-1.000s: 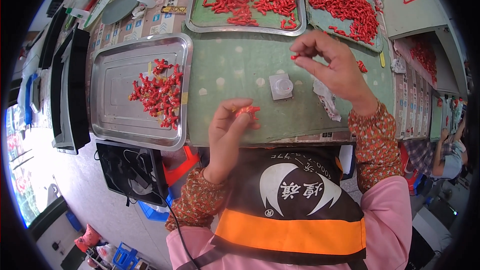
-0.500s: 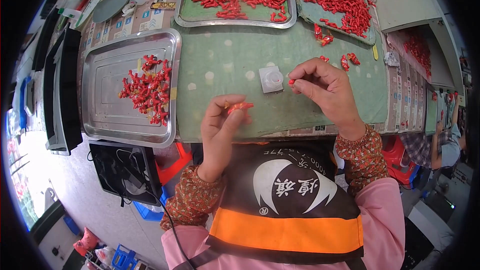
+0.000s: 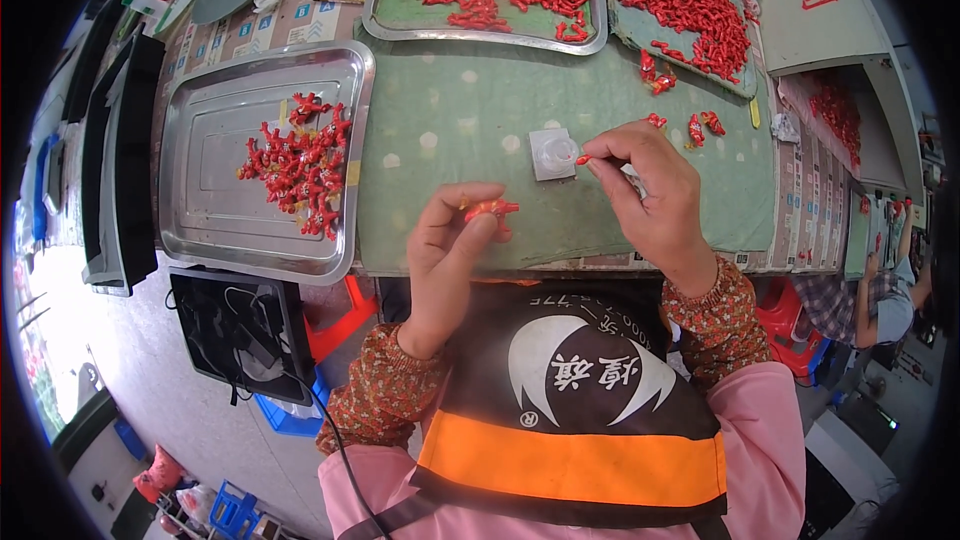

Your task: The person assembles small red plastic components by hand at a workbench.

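Note:
My left hand (image 3: pixel 445 255) pinches a small glossy red figurine (image 3: pixel 490 210) with yellow bits between thumb and fingertips, just above the green cloth. To its right, my right hand (image 3: pixel 655 195) is closed, thumb and forefinger on a tiny red piece (image 3: pixel 584 159). That piece is close beside a small round clear dish (image 3: pixel 556 152) on a white square base (image 3: pixel 546 174); whether it touches the rim I cannot tell. Several loose red figurines (image 3: pixel 697 130) lie beyond my right hand.
A metal tray (image 3: pixel 205 160) at left bears a pile of red figurines (image 3: pixel 305 170). At the back stand another metal tray (image 3: pixel 480 33) and a cloth-lined board (image 3: pixel 640 52), both heaped with red pieces. Green cloth (image 3: pixel 430 90) covers the table. A person (image 3: pixel 885 285) sits at far right.
The tiny red piece in my right hand has come slightly nearer the clear dish. My left hand still holds the figurine, turned a little. The whole view has shifted slightly.

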`<move>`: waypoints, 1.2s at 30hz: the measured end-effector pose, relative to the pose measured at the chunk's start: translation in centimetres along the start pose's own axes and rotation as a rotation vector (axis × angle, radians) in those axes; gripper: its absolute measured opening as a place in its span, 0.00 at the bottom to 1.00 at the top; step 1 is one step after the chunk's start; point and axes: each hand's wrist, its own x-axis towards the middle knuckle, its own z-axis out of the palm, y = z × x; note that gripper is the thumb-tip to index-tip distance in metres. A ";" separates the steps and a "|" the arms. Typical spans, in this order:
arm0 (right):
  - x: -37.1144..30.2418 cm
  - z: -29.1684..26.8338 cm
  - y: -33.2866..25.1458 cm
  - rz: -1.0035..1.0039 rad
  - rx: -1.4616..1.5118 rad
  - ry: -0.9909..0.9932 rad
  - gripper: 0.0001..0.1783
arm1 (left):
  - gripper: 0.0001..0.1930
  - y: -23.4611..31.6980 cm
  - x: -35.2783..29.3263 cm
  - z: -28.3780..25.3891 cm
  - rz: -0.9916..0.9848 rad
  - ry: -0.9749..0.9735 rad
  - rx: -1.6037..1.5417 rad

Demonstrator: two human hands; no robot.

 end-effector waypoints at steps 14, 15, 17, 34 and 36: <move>0.6 1.2 -0.1 -0.288 -0.358 0.020 0.18 | 0.12 0.6 0.1 0.8 0.008 0.058 -0.077; 0.6 1.3 -0.1 -0.297 -0.387 0.012 0.18 | 0.12 0.6 0.1 0.8 0.010 0.055 -0.088; 0.5 1.5 0.0 -0.313 -0.424 0.007 0.18 | 0.12 0.5 0.1 0.7 0.013 0.055 -0.099; -0.1 0.1 -0.5 0.363 0.253 -0.054 0.06 | 0.10 0.5 0.1 1.2 -0.038 0.082 -0.118; -0.1 -0.3 -0.4 0.633 0.586 -0.097 0.04 | 0.11 0.5 0.1 1.3 -0.058 0.055 -0.124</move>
